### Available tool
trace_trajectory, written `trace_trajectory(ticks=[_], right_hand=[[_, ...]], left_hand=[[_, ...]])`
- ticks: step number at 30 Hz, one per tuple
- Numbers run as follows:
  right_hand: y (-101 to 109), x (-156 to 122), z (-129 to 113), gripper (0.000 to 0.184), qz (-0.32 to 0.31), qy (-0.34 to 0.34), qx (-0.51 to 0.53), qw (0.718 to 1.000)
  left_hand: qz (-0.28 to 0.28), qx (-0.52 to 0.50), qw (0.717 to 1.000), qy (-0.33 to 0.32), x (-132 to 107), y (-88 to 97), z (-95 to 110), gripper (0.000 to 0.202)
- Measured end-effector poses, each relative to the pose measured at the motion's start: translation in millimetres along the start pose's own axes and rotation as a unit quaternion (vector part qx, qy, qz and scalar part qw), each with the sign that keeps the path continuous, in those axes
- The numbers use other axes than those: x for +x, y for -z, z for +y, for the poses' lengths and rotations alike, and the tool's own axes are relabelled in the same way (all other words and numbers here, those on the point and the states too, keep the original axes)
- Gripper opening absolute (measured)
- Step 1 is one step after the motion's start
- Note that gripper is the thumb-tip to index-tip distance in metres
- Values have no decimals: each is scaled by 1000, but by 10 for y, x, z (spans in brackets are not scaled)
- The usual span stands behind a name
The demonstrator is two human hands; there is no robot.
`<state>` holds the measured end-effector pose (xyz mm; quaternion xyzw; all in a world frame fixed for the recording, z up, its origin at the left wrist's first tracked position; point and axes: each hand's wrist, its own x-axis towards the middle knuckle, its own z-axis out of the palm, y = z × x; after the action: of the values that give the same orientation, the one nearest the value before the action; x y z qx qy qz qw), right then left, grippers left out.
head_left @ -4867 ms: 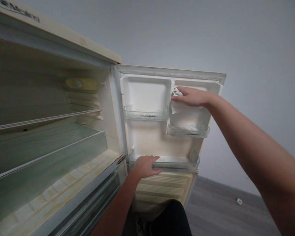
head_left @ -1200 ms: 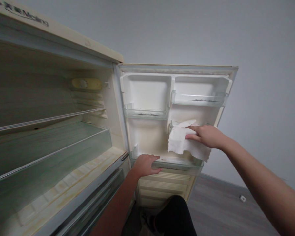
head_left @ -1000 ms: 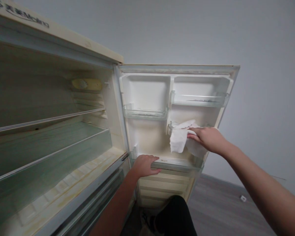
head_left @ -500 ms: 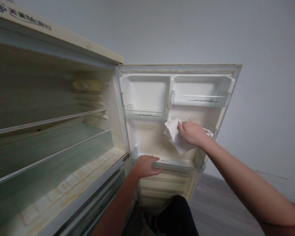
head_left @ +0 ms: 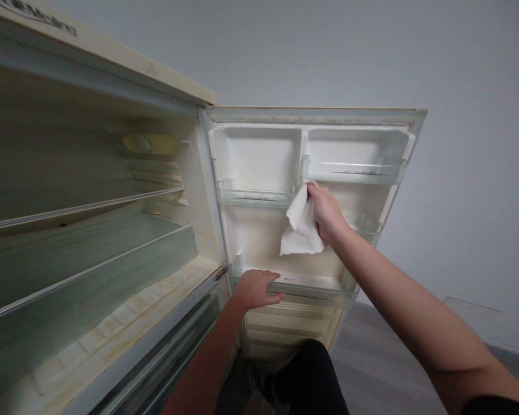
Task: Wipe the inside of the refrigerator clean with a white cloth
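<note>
Nearest, the left hand [head_left: 256, 289] is held at the lower door shelf [head_left: 313, 296], thumb and fingers parted; whether its rim is touched cannot be told. Farther off, above and to the right, a white paper towel [head_left: 301, 227] is gripped at its top by the fingers of the right hand [head_left: 327, 212], the nearer hand. From that grip the towel is hung down and slightly leftward, long axis roughly upright, lower edge loose. Behind, the refrigerator door [head_left: 259, 233] is seen, its upper right shelf [head_left: 354, 173] just above those fingers.
</note>
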<state>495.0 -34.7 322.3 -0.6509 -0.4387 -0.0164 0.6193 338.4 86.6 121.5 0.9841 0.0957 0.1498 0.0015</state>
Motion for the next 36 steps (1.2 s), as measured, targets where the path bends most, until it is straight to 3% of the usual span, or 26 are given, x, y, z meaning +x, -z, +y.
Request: trace_trajectory(ticks=[3,8,11,15,18,21,26,31,36], right_hand=[[-170,2,-28,37,68,-10,100,993],[-266,46,85,51,118,-16,158,980],[-67,160,280,62,158,-5,166,973],[423,253,450,75,202,26,107,973],[691,190,408,70,239,16,116,964],[743,71,319,65,266,0,77,961],[708,-2,299,63,187,-35,-169,967],[901,-9,356,59,125,40,-383,914],[977,-148,300,64,54,74,-491,866]], left_hand=[[-2,3,1000,-2,-2,8,4,61],[-7,1,1000,-2,-6,21,0,62],[-6,2,1000,3,-8,16,-12,62],[-5,5,1000,4,-8,9,-19,64],[-3,4,1000,4,-7,13,-10,63],[-2,3,1000,1,-5,24,2,61],[-2,5,1000,-1,-10,29,7,61],[3,8,1000,4,-10,13,5,61],[1,5,1000,-2,-4,10,3,62]])
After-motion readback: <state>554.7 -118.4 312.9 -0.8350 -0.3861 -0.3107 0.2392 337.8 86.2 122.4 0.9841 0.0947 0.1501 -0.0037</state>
